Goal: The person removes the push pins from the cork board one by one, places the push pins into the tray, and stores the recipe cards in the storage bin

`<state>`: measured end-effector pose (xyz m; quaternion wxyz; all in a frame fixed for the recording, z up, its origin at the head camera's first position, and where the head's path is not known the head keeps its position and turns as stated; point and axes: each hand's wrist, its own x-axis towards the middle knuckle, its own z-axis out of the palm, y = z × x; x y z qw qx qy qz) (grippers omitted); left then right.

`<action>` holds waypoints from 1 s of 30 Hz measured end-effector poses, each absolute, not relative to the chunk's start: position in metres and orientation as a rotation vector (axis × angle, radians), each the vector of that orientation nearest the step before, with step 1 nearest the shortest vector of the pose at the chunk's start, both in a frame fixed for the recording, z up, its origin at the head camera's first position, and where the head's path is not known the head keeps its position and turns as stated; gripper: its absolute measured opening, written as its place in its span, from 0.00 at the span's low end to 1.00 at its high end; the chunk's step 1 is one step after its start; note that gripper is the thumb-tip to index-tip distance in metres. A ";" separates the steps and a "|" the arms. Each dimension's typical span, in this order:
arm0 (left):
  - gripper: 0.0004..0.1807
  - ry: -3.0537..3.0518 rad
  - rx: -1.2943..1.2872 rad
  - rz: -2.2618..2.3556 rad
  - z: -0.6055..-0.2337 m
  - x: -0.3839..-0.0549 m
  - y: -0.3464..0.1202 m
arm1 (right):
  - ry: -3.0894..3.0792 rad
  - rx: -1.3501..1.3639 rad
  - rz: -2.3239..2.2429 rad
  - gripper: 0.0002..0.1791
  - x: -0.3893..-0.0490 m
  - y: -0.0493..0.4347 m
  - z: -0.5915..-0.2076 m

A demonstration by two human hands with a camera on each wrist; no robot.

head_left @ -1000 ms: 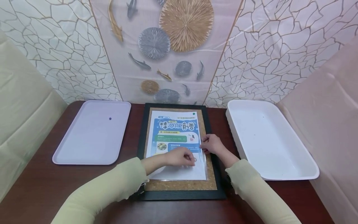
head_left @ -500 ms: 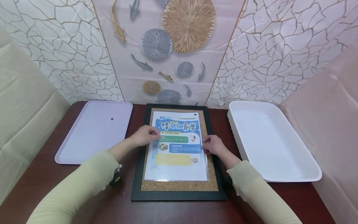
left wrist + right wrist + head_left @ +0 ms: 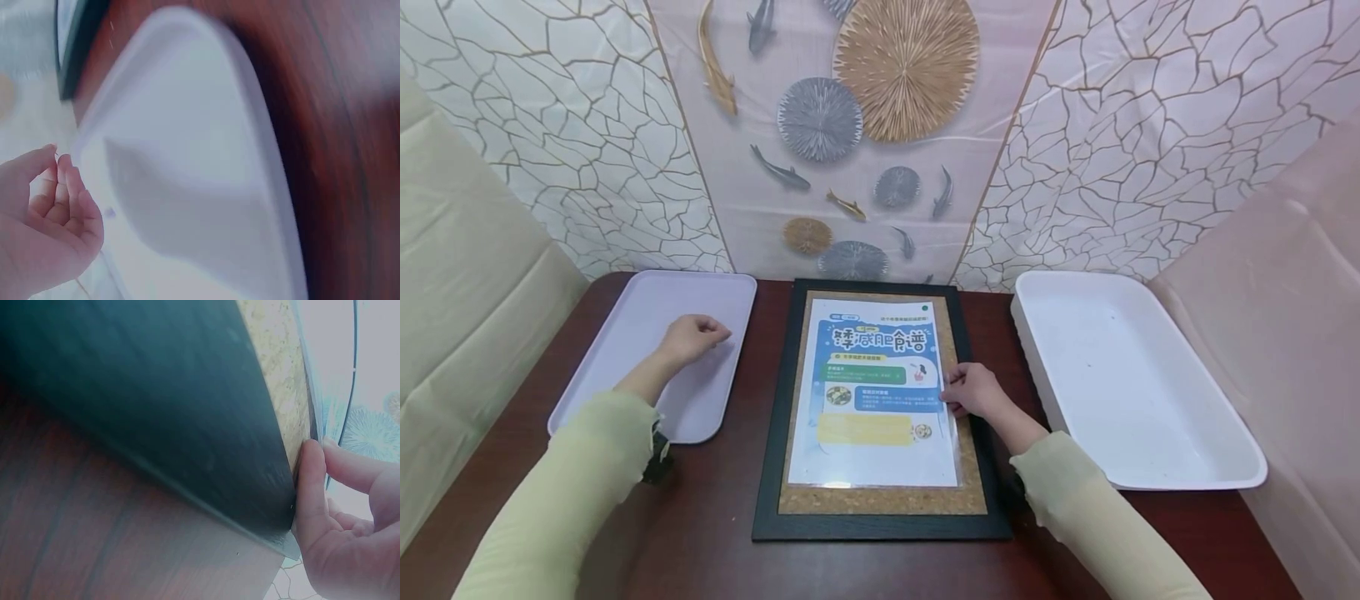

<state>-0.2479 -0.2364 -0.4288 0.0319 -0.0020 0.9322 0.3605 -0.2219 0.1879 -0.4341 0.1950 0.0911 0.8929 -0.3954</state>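
In the head view, the printed sheet lies on the cork board at the frame's centre; it could swing askew if the right hand, at its right edge, tugs sideways, as a lone green dot, probably a pin, marks its upper right corner. The left hand hovers over the lilac tray, middle left. In the left wrist view, lower left, its fingers bend loosely, gripping nothing clear; a careless brush might knock the small purple dot away, if loose. In the right wrist view, thumb and forefinger pinch the sheet's edge, right of centre; squeezing harder might crease it.
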 end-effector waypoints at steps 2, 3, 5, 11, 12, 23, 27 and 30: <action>0.17 2.876 -0.066 1.092 -0.431 -0.248 -0.246 | 2.505 0.252 -1.108 0.14 -0.222 0.189 -0.435; 0.17 2.876 -0.093 1.088 -0.432 -0.248 -0.250 | 2.505 0.254 -1.110 0.14 -0.222 0.189 -0.435; 0.18 2.870 -0.141 1.080 -0.434 -0.248 -0.256 | 2.503 0.256 -1.114 0.15 -0.222 0.189 -0.436; 0.20 2.861 -0.240 1.041 -0.436 -0.246 -0.263 | 2.500 0.259 -1.117 0.15 -0.222 0.190 -0.436; 0.20 2.864 -0.253 1.033 -0.436 -0.246 -0.264 | 2.500 0.257 -1.116 0.15 -0.222 0.189 -0.435; 0.21 2.842 -0.409 0.953 -0.441 -0.242 -0.264 | 2.507 0.238 -1.117 0.14 -0.221 0.188 -0.435; 0.21 2.843 -0.439 0.951 -0.441 -0.242 -0.263 | 2.507 0.242 -1.120 0.14 -0.222 0.189 -0.435; 0.21 2.847 -0.447 0.950 -0.441 -0.242 -0.262 | 2.507 0.245 -1.119 0.14 -0.222 0.189 -0.435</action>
